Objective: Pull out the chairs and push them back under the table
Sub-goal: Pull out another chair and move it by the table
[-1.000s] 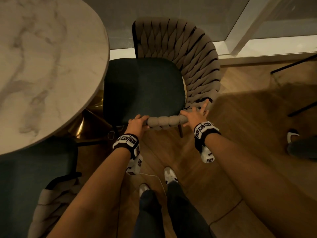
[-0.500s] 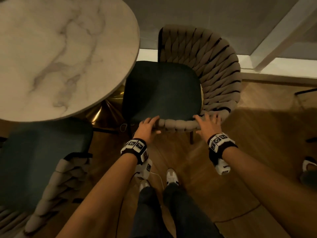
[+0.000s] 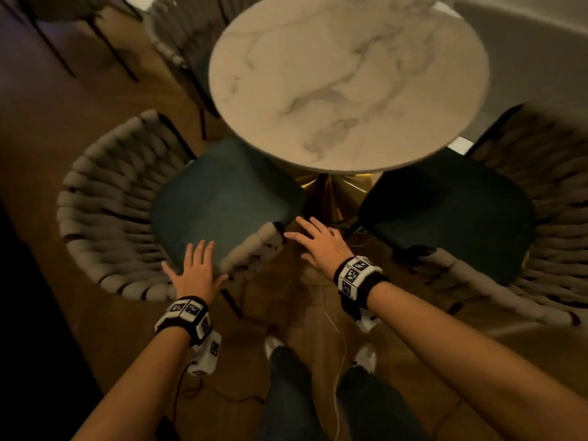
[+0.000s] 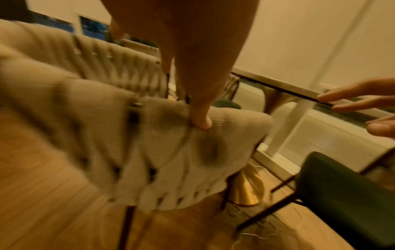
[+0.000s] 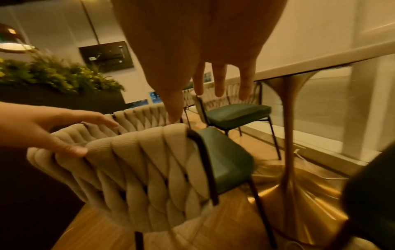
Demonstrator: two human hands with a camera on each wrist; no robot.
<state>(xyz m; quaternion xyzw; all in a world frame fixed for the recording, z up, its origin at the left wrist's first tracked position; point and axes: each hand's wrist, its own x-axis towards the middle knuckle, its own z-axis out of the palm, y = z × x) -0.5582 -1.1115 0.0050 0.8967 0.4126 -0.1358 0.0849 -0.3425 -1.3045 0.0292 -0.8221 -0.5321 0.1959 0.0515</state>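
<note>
A round marble table (image 3: 346, 78) stands on a gold pedestal (image 3: 334, 192). At its near left is a chair with a woven beige back (image 3: 105, 211) and a dark green seat (image 3: 222, 198), partly under the tabletop. My left hand (image 3: 195, 265) lies flat on the near rim of that back, fingers straight; in the left wrist view its thumb (image 4: 200, 121) presses the weave (image 4: 162, 152). My right hand (image 3: 313, 241) hovers with spread fingers beside the back's right end (image 3: 264, 240). In the right wrist view, its fingers (image 5: 220, 81) hang straight above the chair (image 5: 138, 160). A second chair (image 3: 451, 211) stands at the right.
A third chair (image 3: 178, 36) stands on the table's far side. My feet (image 3: 276, 345) are on the wooden floor, with a thin white cable (image 3: 337, 345) between them. A dark mass (image 3: 28, 313) borders the left. A planter with greenery (image 5: 53, 76) shows in the right wrist view.
Both hands have let go of the back of the right-hand chair and moved left to the other chair, fingers now straight. My view has swung left with them.
</note>
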